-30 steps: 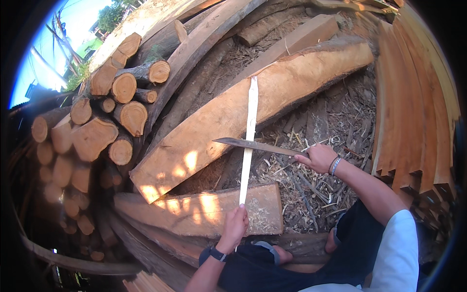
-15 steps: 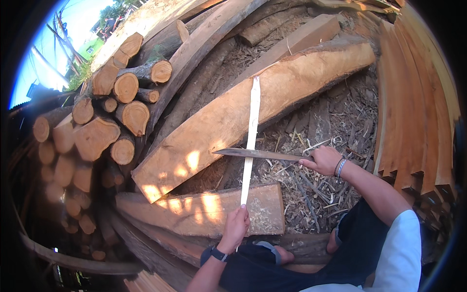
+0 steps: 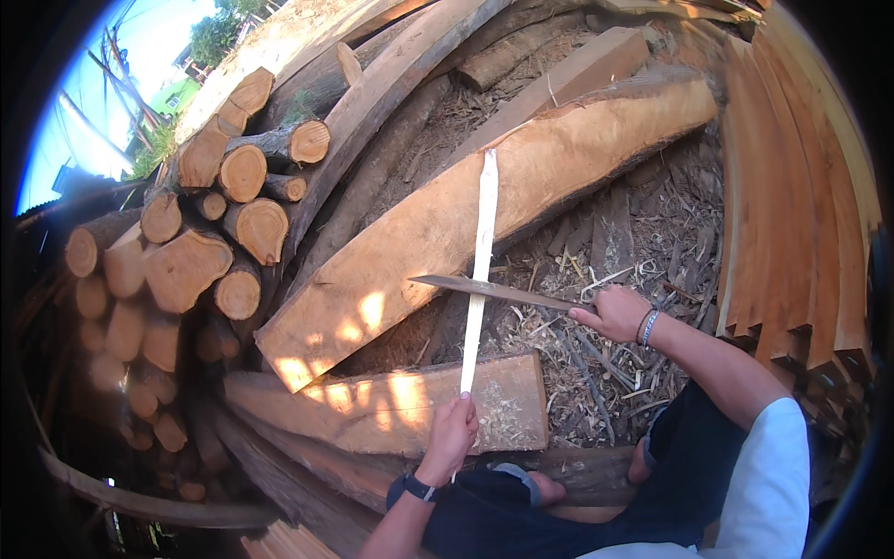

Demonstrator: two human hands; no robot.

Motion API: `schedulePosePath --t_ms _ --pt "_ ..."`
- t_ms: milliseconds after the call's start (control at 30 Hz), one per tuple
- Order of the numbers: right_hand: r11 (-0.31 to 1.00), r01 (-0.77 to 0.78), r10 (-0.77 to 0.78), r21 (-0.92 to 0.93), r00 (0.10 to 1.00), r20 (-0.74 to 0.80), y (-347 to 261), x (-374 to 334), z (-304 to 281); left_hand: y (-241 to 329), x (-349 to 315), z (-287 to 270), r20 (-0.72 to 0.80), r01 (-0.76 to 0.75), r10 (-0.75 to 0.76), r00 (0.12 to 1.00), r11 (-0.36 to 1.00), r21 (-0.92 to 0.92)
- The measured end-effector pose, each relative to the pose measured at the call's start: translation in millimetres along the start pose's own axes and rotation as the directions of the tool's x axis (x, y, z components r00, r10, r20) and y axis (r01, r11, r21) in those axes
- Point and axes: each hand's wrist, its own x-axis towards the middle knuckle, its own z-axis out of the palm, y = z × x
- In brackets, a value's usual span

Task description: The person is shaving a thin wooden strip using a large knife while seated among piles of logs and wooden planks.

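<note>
- Gripping near end of pale stick (image 3: 482,233): left fingers (image 3: 463,417), clenched; nearer hand.
- Right fingers (image 3: 615,302) clenched on machete (image 3: 507,293), blade crossing mid-stick, contact unclear.
- Stick's long axis runs away, slightly rightward, far end over big slab (image 3: 577,140).

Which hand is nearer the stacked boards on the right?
Right. The right hand, gripping the machete, is left of the stacked boards; the left hand, holding the pale wooden stick, is farther left.
</note>
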Motion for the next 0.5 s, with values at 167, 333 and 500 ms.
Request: schedulePosePath --t_ms 167,333,500 --pt "0.985 -0.131 0.137 0.114 0.989 -0.050 10 11 -2 -1 0 4 -0.005 -0.025 0.025 1.000 0.998 0.061" --pt "1.000 -0.003 0.003 -0.016 0.999 -0.047 8 1 2 -6 2 0 -0.002 -0.041 0.041 0.999 0.999 0.020" --pt "0.993 -0.084 0.089 0.085 0.995 -0.055 2 12 3 -5 2 2 0.000 -0.032 0.032 1.000 0.999 0.044"
